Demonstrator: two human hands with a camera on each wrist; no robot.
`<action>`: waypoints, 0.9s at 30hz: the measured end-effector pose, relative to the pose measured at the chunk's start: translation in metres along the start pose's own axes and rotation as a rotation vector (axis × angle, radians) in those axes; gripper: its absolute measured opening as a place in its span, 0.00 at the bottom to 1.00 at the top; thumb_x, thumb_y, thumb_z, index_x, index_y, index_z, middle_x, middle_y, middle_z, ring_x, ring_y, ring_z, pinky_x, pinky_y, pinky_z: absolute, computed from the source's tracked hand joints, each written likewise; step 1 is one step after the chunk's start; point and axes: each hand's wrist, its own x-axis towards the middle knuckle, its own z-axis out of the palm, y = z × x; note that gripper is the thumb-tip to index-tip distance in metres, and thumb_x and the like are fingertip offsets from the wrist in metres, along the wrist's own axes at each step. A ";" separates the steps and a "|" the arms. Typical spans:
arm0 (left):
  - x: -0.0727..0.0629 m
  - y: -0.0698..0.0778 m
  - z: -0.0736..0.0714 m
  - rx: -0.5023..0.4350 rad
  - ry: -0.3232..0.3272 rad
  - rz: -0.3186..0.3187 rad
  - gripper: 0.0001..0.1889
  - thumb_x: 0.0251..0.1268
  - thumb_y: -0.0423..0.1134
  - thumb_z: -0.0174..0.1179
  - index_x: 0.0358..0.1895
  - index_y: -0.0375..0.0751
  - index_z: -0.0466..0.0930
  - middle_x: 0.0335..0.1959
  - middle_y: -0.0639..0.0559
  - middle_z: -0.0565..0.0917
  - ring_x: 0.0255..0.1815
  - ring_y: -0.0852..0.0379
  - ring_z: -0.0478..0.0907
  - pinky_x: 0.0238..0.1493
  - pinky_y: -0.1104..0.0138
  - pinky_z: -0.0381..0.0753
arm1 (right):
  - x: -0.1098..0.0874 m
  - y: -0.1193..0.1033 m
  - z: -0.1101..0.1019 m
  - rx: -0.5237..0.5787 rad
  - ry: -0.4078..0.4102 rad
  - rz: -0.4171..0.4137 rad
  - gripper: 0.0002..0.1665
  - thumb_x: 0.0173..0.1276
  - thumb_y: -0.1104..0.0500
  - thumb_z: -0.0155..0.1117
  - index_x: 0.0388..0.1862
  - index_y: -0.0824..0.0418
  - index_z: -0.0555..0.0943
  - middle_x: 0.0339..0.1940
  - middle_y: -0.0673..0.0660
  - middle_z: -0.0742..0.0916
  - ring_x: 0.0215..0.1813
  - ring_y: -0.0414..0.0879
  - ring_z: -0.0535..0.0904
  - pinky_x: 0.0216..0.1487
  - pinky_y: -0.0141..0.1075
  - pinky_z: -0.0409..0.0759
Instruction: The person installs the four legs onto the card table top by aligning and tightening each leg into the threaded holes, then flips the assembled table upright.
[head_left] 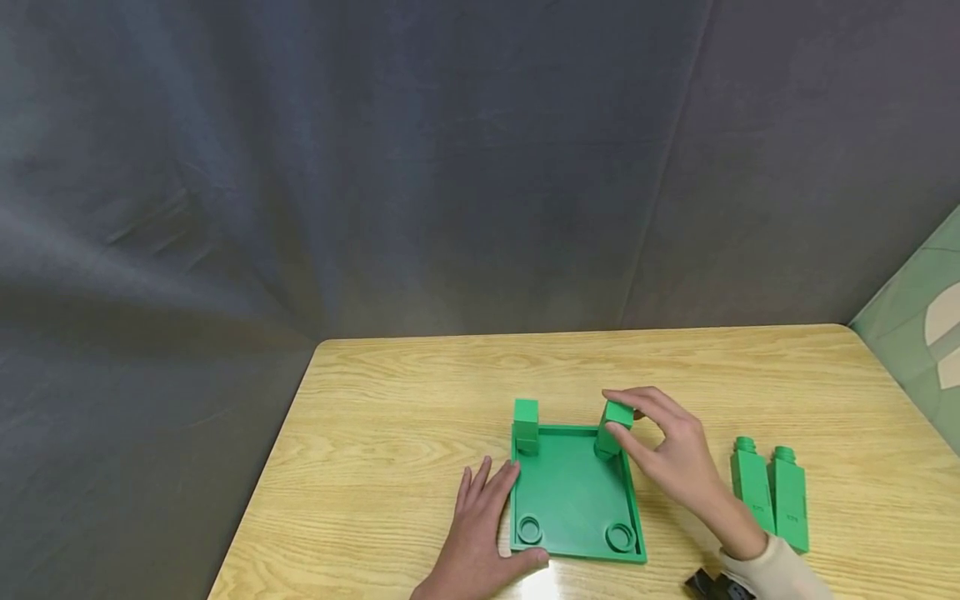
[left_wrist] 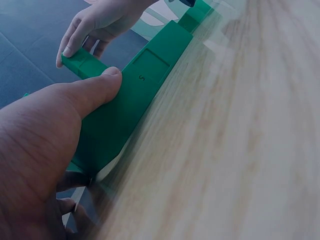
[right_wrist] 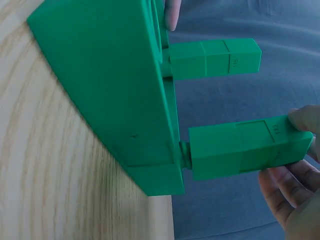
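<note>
A square green tray point(head_left: 573, 492) with raised edges lies on the table, with round sockets in its two near corners. At its far left corner stands a square green post point(head_left: 527, 421). My right hand point(head_left: 675, 454) pinches the top of another green post point(right_wrist: 245, 147) between thumb and fingers, at the far right corner. Part of this post's threaded neck point(right_wrist: 185, 154) shows between its body and the tray. My left hand point(head_left: 480, 533) rests against the near left corner, index fingertip at the left edge and thumb point(left_wrist: 102, 90) on the front wall.
Two more green posts point(head_left: 752, 483) with threaded ends lie side by side on the wooden table point(head_left: 375, 433), right of the tray. A black device point(head_left: 720, 586) is at my right wrist. Dark cloth point(head_left: 480, 167) hangs behind the table.
</note>
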 end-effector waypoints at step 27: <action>-0.001 0.000 0.000 0.013 0.009 0.008 0.58 0.67 0.73 0.71 0.93 0.58 0.53 0.90 0.54 0.63 0.93 0.37 0.45 0.89 0.34 0.37 | -0.005 0.004 0.001 0.030 0.018 0.154 0.26 0.61 0.75 0.82 0.58 0.63 0.86 0.54 0.56 0.89 0.58 0.30 0.80 0.58 0.21 0.79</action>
